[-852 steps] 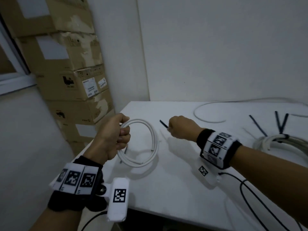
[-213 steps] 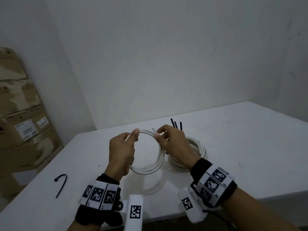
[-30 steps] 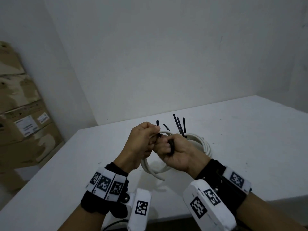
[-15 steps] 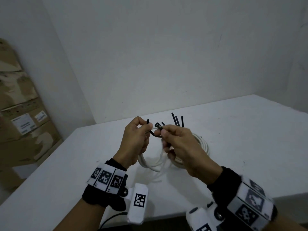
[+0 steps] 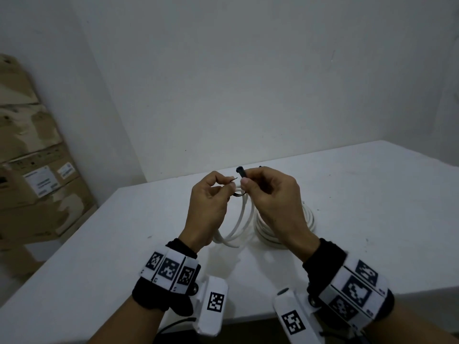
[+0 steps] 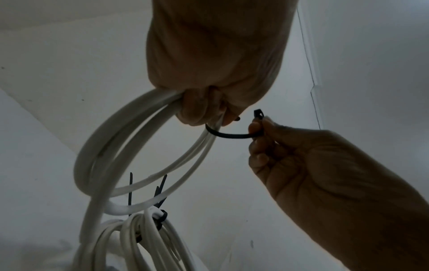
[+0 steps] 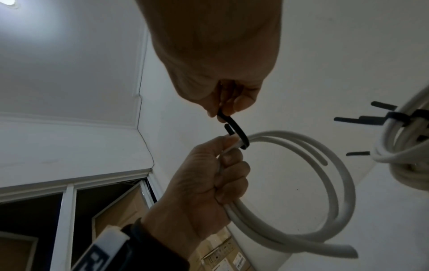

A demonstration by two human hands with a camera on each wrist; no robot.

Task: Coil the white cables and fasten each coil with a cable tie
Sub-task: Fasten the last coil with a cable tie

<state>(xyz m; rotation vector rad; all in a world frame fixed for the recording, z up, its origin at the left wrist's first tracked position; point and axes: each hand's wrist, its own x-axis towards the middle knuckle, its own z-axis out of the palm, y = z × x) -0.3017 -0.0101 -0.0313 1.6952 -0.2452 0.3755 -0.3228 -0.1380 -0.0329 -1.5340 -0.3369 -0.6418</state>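
My left hand (image 5: 228, 186) grips a small white cable coil (image 5: 239, 219) that hangs just above the white table (image 5: 372, 207). It also pinches the thin tail of a black cable tie (image 5: 239, 194). The tie (image 6: 232, 136) loops under the coil's strands (image 6: 116, 146). My right hand (image 5: 246, 178) pinches the tie's head end (image 6: 258, 115), a finger's width from the tail tip. In the right wrist view the tie (image 7: 234, 126) curves round the coil (image 7: 325, 165) right at my left hand's fingers (image 7: 228, 157).
A larger white cable bundle (image 5: 308, 219), bound with several black ties (image 6: 160, 218), lies on the table behind my right hand. Stacked cardboard boxes (image 5: 37, 184) stand on the left past the table's edge. A bare wall runs close behind.
Both hands have come closer together. The tie's tail, which stuck up from my left hand, now points at the head in my right hand. The coil still hangs from my left hand.
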